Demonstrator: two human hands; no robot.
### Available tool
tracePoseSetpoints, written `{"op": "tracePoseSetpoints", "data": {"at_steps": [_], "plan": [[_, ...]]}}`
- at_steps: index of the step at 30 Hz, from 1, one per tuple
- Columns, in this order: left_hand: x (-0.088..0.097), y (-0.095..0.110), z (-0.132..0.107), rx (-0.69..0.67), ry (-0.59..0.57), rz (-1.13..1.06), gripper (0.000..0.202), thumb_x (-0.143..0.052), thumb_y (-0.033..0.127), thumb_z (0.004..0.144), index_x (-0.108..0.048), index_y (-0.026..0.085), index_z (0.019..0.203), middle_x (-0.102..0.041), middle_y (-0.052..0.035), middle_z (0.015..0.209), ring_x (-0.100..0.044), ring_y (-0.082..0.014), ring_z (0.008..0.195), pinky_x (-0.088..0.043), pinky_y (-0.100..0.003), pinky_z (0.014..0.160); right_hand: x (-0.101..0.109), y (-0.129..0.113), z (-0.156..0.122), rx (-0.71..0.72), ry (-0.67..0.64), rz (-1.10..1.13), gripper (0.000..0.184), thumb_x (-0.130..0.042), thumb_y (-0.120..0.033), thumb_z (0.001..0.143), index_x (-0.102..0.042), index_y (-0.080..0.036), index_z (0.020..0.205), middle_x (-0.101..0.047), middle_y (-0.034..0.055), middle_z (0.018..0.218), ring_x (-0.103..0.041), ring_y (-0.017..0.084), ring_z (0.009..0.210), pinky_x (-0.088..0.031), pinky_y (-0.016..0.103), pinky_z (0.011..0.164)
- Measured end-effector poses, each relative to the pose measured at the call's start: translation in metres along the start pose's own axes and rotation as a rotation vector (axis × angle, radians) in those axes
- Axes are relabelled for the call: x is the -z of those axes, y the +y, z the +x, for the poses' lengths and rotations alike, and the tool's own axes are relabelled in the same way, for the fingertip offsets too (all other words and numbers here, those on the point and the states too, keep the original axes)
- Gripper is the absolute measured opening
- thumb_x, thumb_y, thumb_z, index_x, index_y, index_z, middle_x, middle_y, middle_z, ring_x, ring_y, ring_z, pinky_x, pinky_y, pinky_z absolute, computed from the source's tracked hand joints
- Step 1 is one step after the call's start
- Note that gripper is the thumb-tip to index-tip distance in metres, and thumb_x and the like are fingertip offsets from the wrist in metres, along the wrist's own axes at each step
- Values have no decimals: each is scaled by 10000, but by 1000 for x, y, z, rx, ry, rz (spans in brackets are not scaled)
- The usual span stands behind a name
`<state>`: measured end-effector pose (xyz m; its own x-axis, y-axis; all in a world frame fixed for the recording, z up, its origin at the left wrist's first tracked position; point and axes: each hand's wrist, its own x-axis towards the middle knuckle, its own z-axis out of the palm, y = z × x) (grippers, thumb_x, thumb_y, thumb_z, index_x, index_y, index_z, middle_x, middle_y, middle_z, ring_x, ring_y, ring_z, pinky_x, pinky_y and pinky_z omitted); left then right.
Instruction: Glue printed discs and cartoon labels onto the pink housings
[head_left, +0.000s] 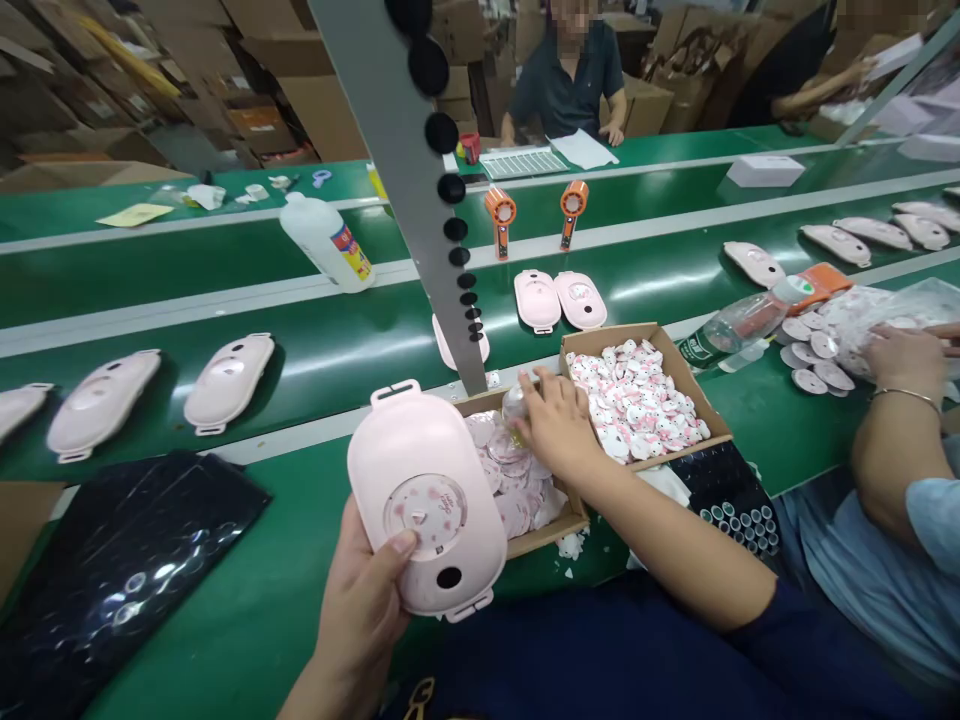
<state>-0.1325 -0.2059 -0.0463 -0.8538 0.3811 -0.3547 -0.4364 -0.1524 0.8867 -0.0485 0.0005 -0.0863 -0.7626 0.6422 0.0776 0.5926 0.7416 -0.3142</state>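
My left hand [364,590] grips a pale pink plastic cover [457,470] by its lower left side, thumb on the front. A round printed disc [424,512] sits in the cover's recess, with a black oval spot below. My right hand [551,420] is over a shallow cardboard box [551,535] of pink printed discs [517,485]. Its fingers close around a small clear container [514,404], partly hidden by them. Beside it stands another cardboard box [716,445] full of small white-and-pink character pieces [641,400].
Pink covers [229,383] lie along the green conveyor [360,345]. A perforated metal post [397,170] rises just behind the boxes. Black plastic [150,540] lies at left. A co-worker's hand [907,360] is at right near a clear bottle [750,320]. Two orange handheld fans [501,215] stand beyond.
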Motion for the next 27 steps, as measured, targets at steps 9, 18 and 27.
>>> {"op": "tracePoseSetpoints", "data": {"at_steps": [9, 18, 27], "plan": [[24, 3, 10, 18, -27, 65, 963, -904, 350, 563, -481, 228, 1419, -735, -92, 1097, -701, -330, 963, -622, -368, 725, 6, 12, 0, 243, 66, 399, 325, -589, -334, 940, -514, -280, 1252, -522, 107, 1450, -435, 299, 1371, -364, 521, 1090], [5, -15, 5, -165, -381, 265, 732, -811, 363, 742, -537, 226, 1407, -634, -125, 1333, -604, -333, 1197, -504, -419, 1015, 76, 20, -66, 482, -37, 942, 431, -642, -443, 921, -485, -309, 1300, -638, 67, 1090, -650, 203, 967, -561, 332, 809], [-5, -4, -13, -343, -545, 293, 668, -700, 144, 814, -515, 315, 1433, -633, -82, 1333, -627, -310, 1184, -519, -453, 1007, 115, 18, -95, 559, 27, 248, 453, -597, -136, 925, -566, -227, 1367, -650, 101, 1050, -642, 213, 945, -579, 351, 807]]}}
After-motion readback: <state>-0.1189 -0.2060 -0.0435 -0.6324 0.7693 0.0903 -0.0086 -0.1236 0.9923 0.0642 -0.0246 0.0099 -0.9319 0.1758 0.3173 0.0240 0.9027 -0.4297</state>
